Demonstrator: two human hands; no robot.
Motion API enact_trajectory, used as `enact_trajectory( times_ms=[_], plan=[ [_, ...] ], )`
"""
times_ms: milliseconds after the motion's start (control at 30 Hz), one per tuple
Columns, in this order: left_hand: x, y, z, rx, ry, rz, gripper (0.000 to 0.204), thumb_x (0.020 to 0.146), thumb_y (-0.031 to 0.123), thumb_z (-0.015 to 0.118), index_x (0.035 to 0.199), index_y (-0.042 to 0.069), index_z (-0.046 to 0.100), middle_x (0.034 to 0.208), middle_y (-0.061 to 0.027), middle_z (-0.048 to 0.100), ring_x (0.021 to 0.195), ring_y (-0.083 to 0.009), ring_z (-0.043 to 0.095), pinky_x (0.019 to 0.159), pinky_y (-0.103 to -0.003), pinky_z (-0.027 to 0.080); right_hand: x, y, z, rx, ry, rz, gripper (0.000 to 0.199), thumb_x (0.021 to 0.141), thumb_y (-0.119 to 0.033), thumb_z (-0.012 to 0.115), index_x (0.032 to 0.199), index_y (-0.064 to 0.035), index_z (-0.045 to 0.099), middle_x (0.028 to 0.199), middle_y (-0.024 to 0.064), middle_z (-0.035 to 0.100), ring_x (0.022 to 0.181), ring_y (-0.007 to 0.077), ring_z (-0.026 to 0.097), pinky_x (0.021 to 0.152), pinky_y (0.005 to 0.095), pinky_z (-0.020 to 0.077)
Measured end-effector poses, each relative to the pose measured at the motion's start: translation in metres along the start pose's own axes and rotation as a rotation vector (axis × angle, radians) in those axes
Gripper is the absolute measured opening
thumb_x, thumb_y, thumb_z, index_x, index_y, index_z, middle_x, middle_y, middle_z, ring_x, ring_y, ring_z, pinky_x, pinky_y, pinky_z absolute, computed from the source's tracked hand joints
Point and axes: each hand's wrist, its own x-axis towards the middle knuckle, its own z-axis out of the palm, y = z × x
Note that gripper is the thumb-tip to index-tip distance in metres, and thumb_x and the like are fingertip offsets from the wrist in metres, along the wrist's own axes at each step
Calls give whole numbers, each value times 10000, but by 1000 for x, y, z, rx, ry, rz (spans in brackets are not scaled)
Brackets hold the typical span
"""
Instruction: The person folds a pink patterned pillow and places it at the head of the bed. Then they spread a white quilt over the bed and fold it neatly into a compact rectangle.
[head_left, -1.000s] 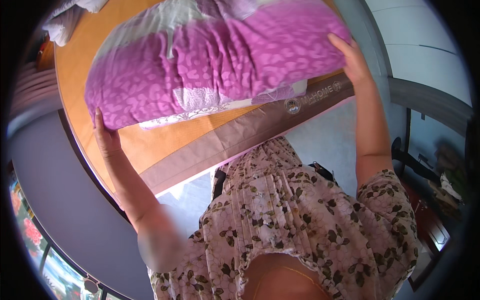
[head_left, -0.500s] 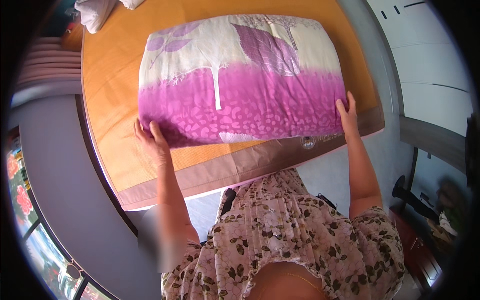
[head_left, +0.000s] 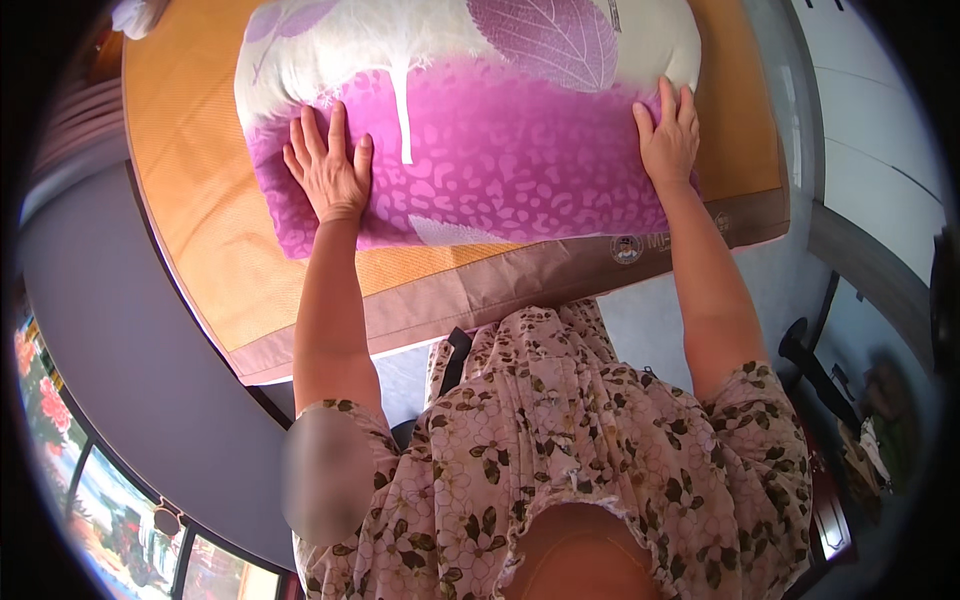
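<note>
I see one woven orange mat (head_left: 190,200) with a smooth brown fabric border covering the bed, its weave fine and flat. On it lies a single plump pillow (head_left: 480,120), white at the far side with leaf prints, magenta with a spotted pattern near me. My left hand (head_left: 328,165) lies flat on its left part, fingers spread; my right hand (head_left: 668,140) presses flat on its right edge. Both palms are open, well apart, gripping nothing.
</note>
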Motion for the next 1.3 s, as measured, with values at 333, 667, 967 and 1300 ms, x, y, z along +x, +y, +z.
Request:
enact_trajectory(
  times_ms=[333,667,967,1300],
  plan=[
    [6,-16,-18,-57,24,-41,539,830,426,468,1304,180,395,1379,-176,252,1289,-347,191,1031,-535,133,13,-11,-8,303,145,-53,574,756,-264,634,1248,-74,409,1279,215,362,1172,372,357,968,429,300],
    [-25,2,-60,-266,10,-134,520,772,410,560,1199,122,497,1325,-173,352,1248,-332,292,1039,-460,192,19,40,-45,969,-666,662,692,861,-473,466,1337,-5,283,1356,104,338,1218,222,345,1005,330,267],
    [-51,22,-59,-120,-49,-259,474,783,329,553,1181,78,499,1307,-192,374,1230,-348,312,1016,-444,229,19,69,-16,872,-858,345,518,872,-347,506,1246,0,414,1213,158,496,1115,248,466,930,324,337],
    [-62,46,-36,3,-169,-500,531,829,345,502,1296,129,372,1393,-158,256,1295,-316,207,1054,-446,144,62,63,39,374,-880,159,681,771,-604,467,1031,15,579,1000,279,564,973,397,537,823,414,426]
  ],
)
